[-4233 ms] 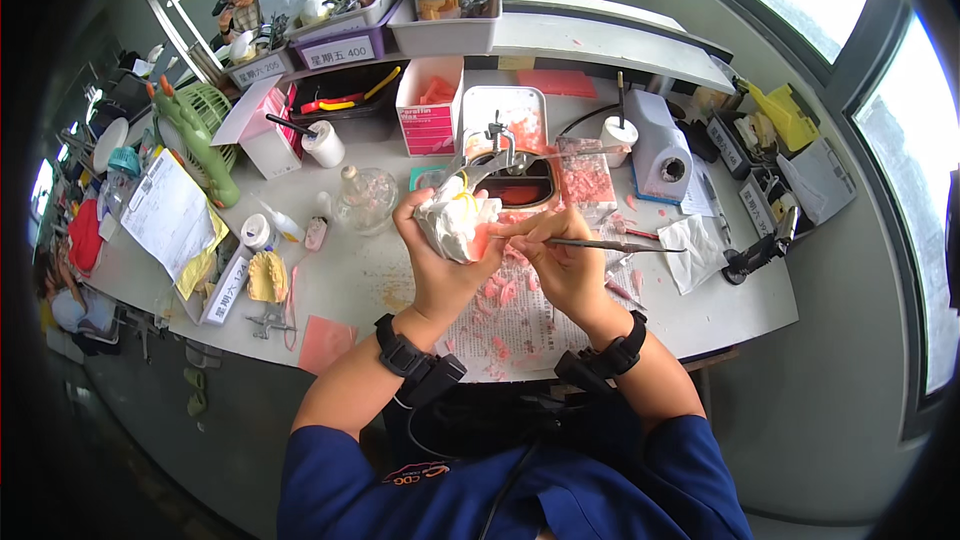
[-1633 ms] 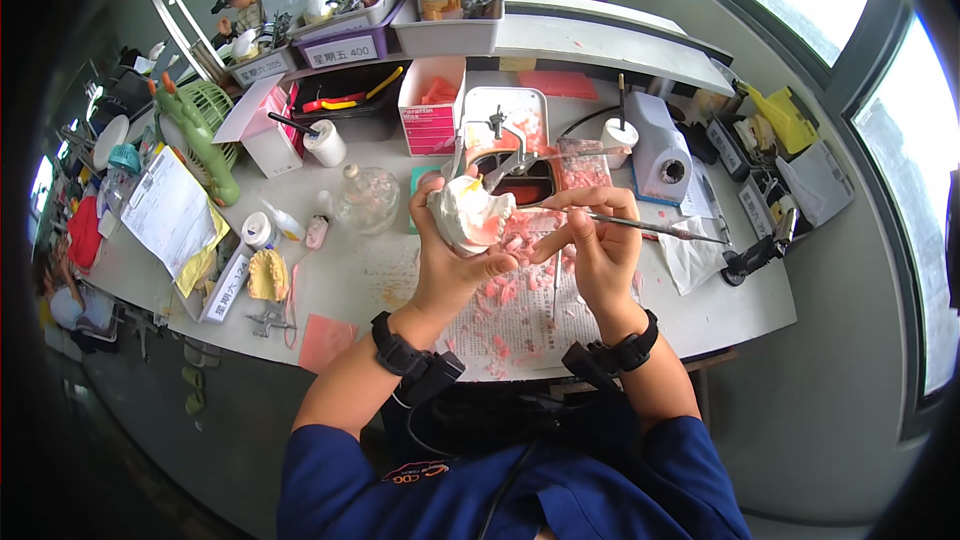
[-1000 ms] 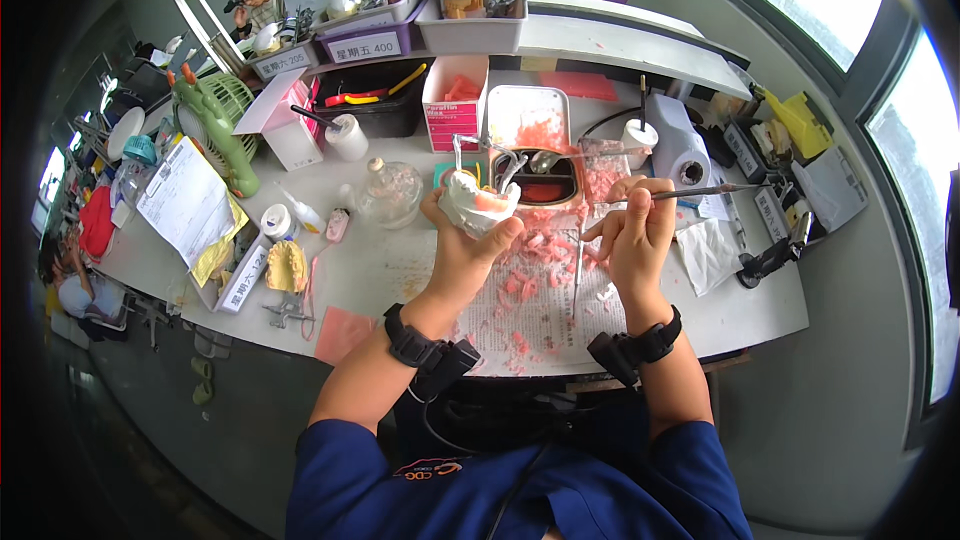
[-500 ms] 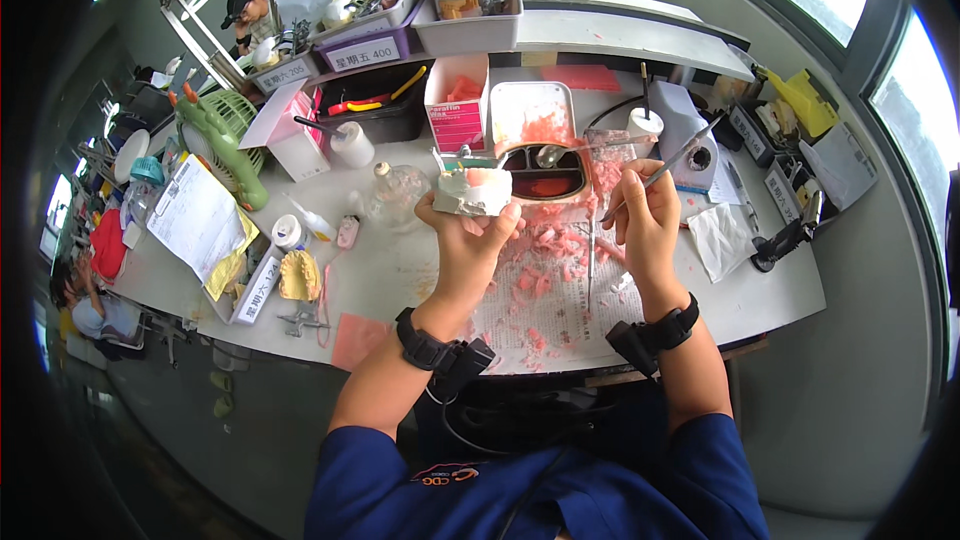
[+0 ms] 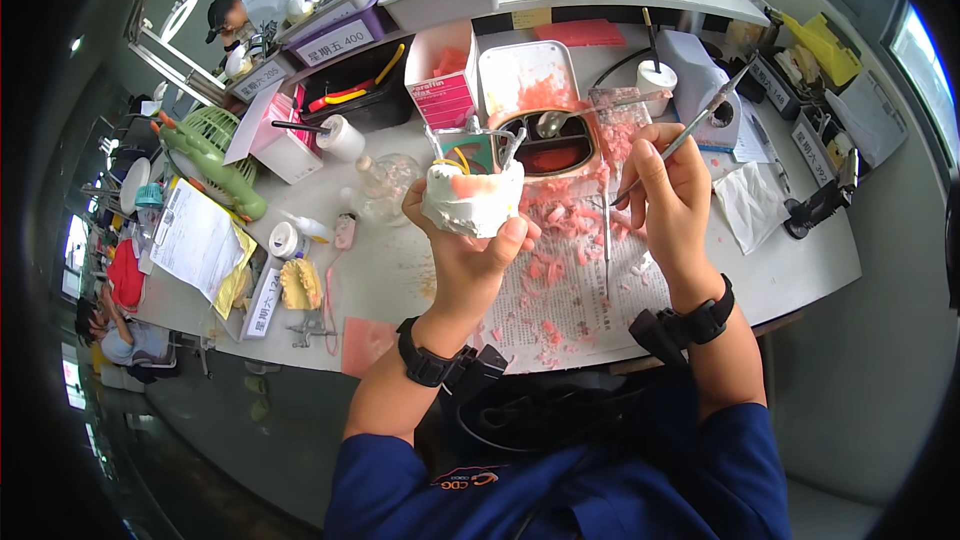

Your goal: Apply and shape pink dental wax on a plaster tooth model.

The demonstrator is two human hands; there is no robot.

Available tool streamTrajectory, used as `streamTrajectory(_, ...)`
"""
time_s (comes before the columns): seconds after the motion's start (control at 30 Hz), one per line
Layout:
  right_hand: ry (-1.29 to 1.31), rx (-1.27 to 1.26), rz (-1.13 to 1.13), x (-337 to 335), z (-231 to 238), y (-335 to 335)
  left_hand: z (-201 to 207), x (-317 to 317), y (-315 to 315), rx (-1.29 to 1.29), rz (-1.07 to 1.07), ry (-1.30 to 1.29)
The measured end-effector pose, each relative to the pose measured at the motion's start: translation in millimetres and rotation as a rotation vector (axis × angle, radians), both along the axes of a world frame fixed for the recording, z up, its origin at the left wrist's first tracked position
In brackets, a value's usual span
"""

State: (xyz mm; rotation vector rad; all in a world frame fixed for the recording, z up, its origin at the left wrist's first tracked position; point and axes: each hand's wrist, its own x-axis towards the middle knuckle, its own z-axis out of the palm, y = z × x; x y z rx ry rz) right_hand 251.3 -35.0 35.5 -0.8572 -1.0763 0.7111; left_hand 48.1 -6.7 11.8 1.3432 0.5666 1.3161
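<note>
Model (image 5: 474,210) held up beside divided pot (image 5: 594,150), slim tool (image 5: 686,136) well clear

The white plaster dental model was lifted off the tabletop (image 5: 790,285), to the front left of the divided pot, with fingers and thumb of the left grip (image 5: 465,270) closed around its base. A pink patch (image 5: 470,183) showed near its upper edge. To the pot's front right, the right grip (image 5: 672,205) was closed on the slim tool much as on a pen, the long end slanting up and away from the pot.

Thin metal arms (image 5: 513,147) stood behind the model, by the pot's left side; whether they joined it could not be told. The hold looked sound, the thumb low on the plaster and off the pink. Good handling seemed to call for firm support from below, a light touch on the slim tool and a braced finger wherever metal met the patch. Pink shavings (image 5: 548,268) littered newspaper (image 5: 625,325) in front of the pot, and a second tool (image 5: 607,250) lay to its front right, best given room by the knuckles.
</note>
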Motion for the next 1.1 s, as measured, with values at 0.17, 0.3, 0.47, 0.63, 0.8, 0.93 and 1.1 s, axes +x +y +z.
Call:
streamTrajectory(0.17, -0.001, -0.013, -0.013, -1.6, 3.4, -3.6, -2.6, -1.9, -2.4, -0.009, 0.018, -0.019)
streamTrajectory(0.3, -0.044, -0.066, 0.002, 1.0, 9.1, -7.0, -3.3, -3.0, -3.2, -0.01, 0.021, -0.009)
streamTrajectory(0.47, -0.041, -0.1, 0.054, 5.5, 13.7, -9.7, -2.4, -1.7, -4.1, -0.043, 0.055, -0.002)
streamTrajectory(0.63, -0.216, -0.121, 0.062, 17.1, 16.4, -11.5, 0.2, 0.0, -4.6, -0.02, 0.111, 0.041)
streamTrajectory(0.8, -0.88, -0.001, -0.062, 52.3, 23.0, -24.1, -0.8, 0.3, -3.8, 0.004, 0.155, 0.037)
streamTrajectory(0.93, -1.001, -0.128, -0.05, 90.9, 25.6, -49.1, -14.4, -13.7, 3.9, 0.138, 0.222, 0.138)
streamTrajectory(1.1, -1.228, -0.45, 0.117, 145.0, 27.2, -69.8, -3.4, -2.9, -0.7, 0.203, 0.248, 0.153)
